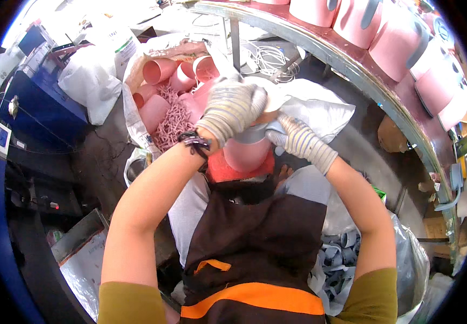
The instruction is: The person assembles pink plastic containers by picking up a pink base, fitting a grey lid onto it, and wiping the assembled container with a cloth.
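Left hand [232, 108] is clamping down on the grey lid [252, 133] while right hand [298, 141] is gripping the pink jug [246, 154]; keeping it braced on the lap helps

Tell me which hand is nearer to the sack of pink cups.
Left. The left hand is on top of the pink cup in the lap, right beside the sack of pink cups. The right hand grips the cup's far side, farther from the sack.
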### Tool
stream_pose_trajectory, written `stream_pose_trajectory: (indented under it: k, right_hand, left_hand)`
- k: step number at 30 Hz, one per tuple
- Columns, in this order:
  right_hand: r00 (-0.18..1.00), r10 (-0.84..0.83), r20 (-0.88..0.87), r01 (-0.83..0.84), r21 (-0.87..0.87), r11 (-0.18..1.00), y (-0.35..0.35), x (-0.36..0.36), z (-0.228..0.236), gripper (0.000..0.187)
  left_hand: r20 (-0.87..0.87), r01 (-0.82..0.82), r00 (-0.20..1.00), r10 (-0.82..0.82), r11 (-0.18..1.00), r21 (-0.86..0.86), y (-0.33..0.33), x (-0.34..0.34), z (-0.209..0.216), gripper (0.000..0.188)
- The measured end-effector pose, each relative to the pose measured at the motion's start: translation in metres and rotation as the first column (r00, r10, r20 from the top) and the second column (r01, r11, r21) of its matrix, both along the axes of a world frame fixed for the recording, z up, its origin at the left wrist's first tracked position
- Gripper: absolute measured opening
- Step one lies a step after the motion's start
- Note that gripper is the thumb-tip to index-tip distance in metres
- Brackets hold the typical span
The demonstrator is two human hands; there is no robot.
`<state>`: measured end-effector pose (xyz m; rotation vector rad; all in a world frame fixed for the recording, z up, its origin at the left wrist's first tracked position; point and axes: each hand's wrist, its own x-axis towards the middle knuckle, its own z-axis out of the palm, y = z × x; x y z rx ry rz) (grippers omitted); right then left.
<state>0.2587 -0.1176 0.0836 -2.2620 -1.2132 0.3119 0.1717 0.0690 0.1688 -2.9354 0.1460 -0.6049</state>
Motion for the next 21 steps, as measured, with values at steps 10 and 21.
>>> stream_pose_trajectory:
  k: [10,21]
  right_hand:
    - [0.996,-0.083,0.023,0.077,0.21,0.975,-0.014,-0.011,-0.022,0.036]
    - [0.94,-0.135,-0.313,0.314,0.637,0.704,-0.044,-0.032,0.029,0.039]
  left_hand:
    - [0.283,-0.037,0.958,0.043,0.999,-0.026,0.0,-0.036,0.004,0.023]
    - [0.393,0.158,0.918,0.043,0.871,-0.465,0.075,-0.03,-0.071,0.036]
